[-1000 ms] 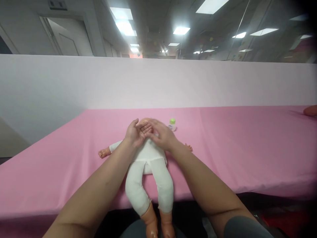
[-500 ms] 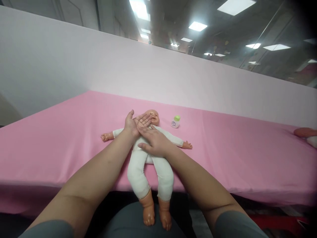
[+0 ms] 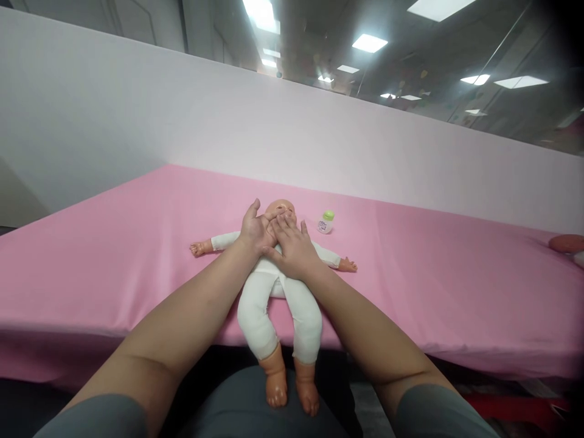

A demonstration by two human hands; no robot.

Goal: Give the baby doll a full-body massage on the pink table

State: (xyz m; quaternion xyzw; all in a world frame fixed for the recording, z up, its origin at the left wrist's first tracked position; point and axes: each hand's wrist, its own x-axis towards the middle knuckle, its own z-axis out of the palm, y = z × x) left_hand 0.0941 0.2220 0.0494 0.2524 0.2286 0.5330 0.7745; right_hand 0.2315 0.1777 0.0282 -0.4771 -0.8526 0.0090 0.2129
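Note:
A baby doll with a white cloth body lies on its back, its feet hanging past the table's front edge. Above its chest, my left hand is palm up with the fingers stretched out. My right hand lies palm down across the left palm and fingers, its own fingers extended and the thumb apart. Neither hand holds anything visible. Together they hide the doll's chest and part of its face. A small clear bottle with a green cap stands right of the doll's head.
Pink cloth covers the table. A white low wall runs along the back, with glass reflecting ceiling lights above it. Part of another doll shows at the far right edge.
My right hand has slid forward over the left palm, from near the wrist toward the fingers. Both hands sit slightly further right, and the view has shifted a little.

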